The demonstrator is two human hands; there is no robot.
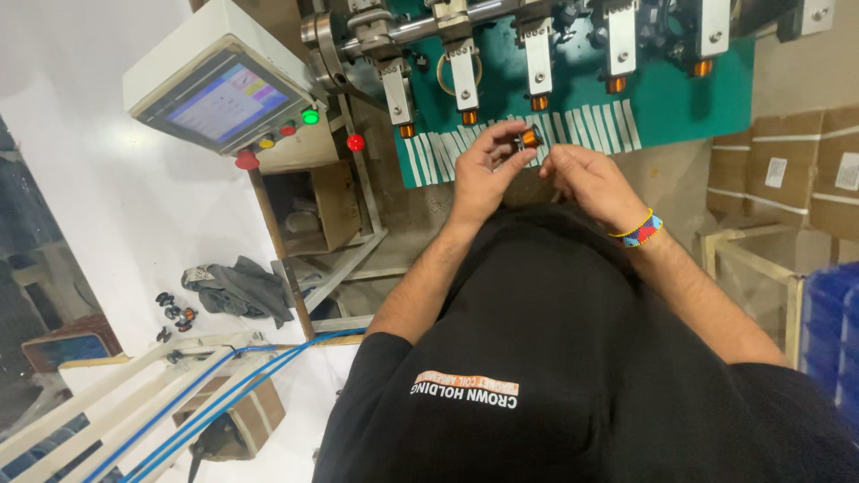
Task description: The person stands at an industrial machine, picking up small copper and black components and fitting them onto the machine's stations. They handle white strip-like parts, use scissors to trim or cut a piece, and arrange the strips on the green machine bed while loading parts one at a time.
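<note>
Fingers (501, 143) of left hand (479, 174) pinch copper coil (528, 138) before green panel (689, 98).

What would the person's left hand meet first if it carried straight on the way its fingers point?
The small copper-wound coil pinched at the left hand fingers, then probably the right hand; depth is unclear.

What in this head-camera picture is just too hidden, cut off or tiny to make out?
- Small copper-wound coil: mostly covered by the left hand fingers; its full shape is hidden.
- Right hand: fingertips curl out of sight, so its contact with the coil is unclear.
- Touchscreen: contents too small.
- Winding machine: upper part cut off by the top edge.
- Blue crates: cut by the right edge.
</note>
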